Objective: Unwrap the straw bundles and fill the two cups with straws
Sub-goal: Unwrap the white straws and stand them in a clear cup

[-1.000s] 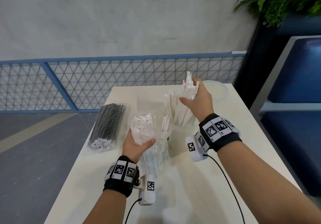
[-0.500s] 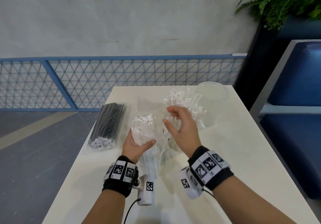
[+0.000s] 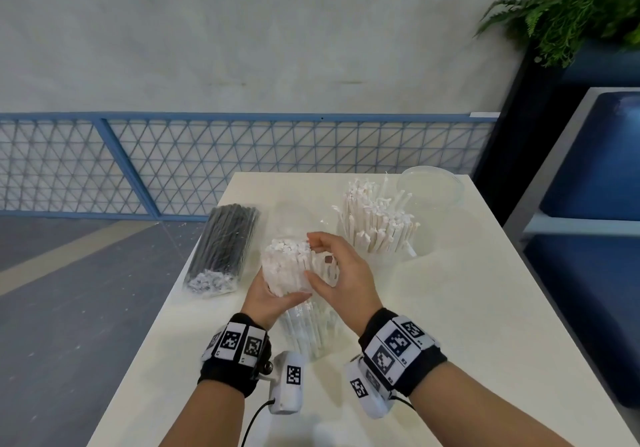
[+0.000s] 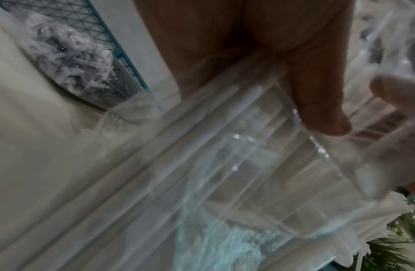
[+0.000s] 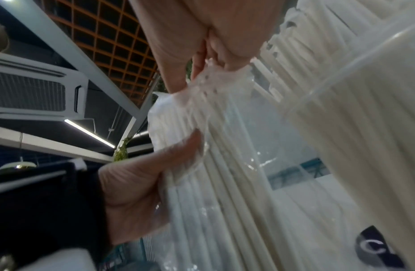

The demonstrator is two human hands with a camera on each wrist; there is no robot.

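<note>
Left hand [image 3: 266,299] curled round a bundle of white straws [image 3: 289,266] in clear wrap [image 3: 313,328], thumb across the front, bundle held tilted above the near middle of the table [image 3: 485,325]. Lower end of the bundle just above the table, near the wrist cameras. Right hand [image 3: 341,275] curved against the right side of the same bundle, fingertips [image 3: 311,238] at the top ends of the straws, thumb pressed low on the wrap. From the right wrist: fingers pinching the crinkled wrap at the top of the bundle [image 5: 215,77], thumb [image 5: 155,165] flat on the straws under the film. From the left wrist: thumb [image 4: 317,102] lying on clear plastic, picture blurred, little else readable there.

Behind the hands, a clear cup [image 3: 391,256] packed with upright white straws [image 3: 377,224], fanned out at the top. Farther right, near the far corner of the table, a second clear cup [image 3: 431,186], nothing visible in it. On the left part of the table, a wrapped bundle of black straws [image 3: 223,249] lying flat, well apart from the cups.

Beyond the table, a blue mesh railing [image 3: 207,155]; top right, a green plant [image 3: 581,6].
</note>
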